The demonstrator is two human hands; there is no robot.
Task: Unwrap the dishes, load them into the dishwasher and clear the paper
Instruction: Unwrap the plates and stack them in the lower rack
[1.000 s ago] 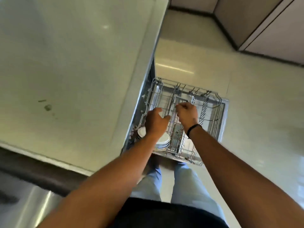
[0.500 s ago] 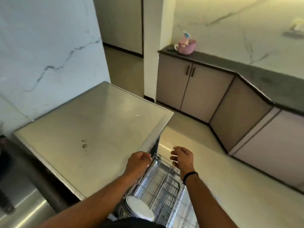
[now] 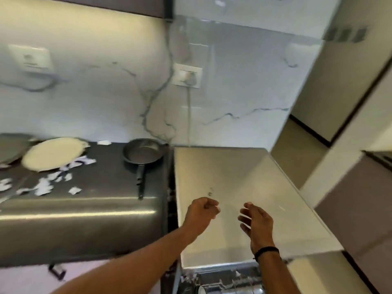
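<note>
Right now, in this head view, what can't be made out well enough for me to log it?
- Dishwasher rack: cut off by the bottom edge, so its load is mostly unseen.
- Round white plate on the dark grey steel counter: blurred; wrapped or bare is unclear.
- Torn white paper scraps: blurred, uncountable.
- Left hand: curled fingers hide the palm.
- Grey dish at the left edge: cropped.

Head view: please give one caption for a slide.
Both empty hands, left and right, hover over the dishwasher top.
</note>
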